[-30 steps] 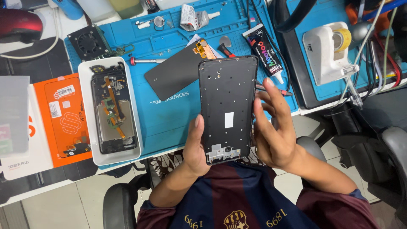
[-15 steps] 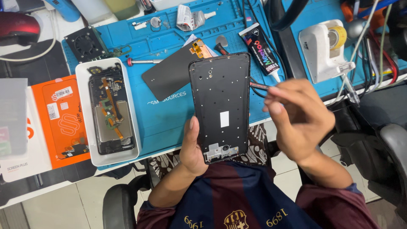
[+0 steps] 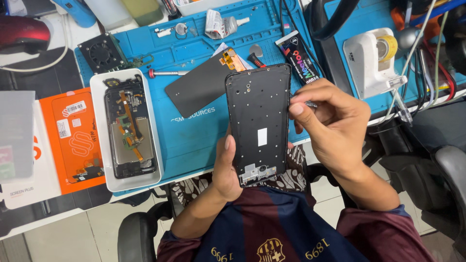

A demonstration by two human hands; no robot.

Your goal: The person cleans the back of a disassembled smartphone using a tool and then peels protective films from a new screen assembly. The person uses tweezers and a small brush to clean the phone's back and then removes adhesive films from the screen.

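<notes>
Hands meet over the desk edge: our left hand closes its grip on the black rectangular plastic phone frame, thumb laid along the left side, holding it upright before us with its long axis running twelve to six. Our right hand sits at three o'clock of the frame, fingers pinched shut on a thin grey metal tool whose tip points toward nine, touching or just short of the frame's right rim; we cannot tell which. So the frame lies directly left of the tool, and the right hand is the nearer one to that rim. Behind, at eleven o'clock, a flat black display panel with an orange flex lies on the blue silicone work mat. At nine o'clock a white tray holds an opened phone body.
</notes>
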